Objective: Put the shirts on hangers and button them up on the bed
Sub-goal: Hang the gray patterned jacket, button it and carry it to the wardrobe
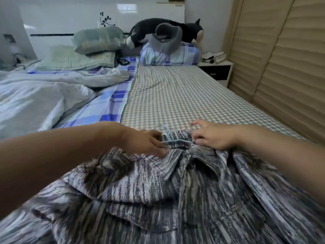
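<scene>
I am leaning over a bed covered in a grey-and-white checked sheet point(175, 95), working at the collar of a streaky grey, purple and white button-up shirt point(158, 199) that is lying spread across the near end of the bed, collar pointing away from me. A pale blue plastic hanger point(168, 138) is sitting in the neck opening, its hook poking out past the collar onto the sheet. My left hand point(146, 143) is closing its fingers on the hanger's shoulder bar and the fabric beside it, probably to keep the hanger steady inside the shirt. My right hand point(211, 136) is pinching the collar edge on the other side with thumb and fingers, the index finger lifted, seemingly pulling the cloth over the hanger's end so the shoulders are seating properly.

Most of the hanger is hidden under the fabric and my fingers, so I cannot tell whether both its arms are inside the sleeves' shoulders. The picture is blurring with motion, and I cannot make out any buttons. The shirt's lower part is running off the bottom edge. Farther off, a rumpled white duvet point(35, 99) is lying to the left.
</scene>
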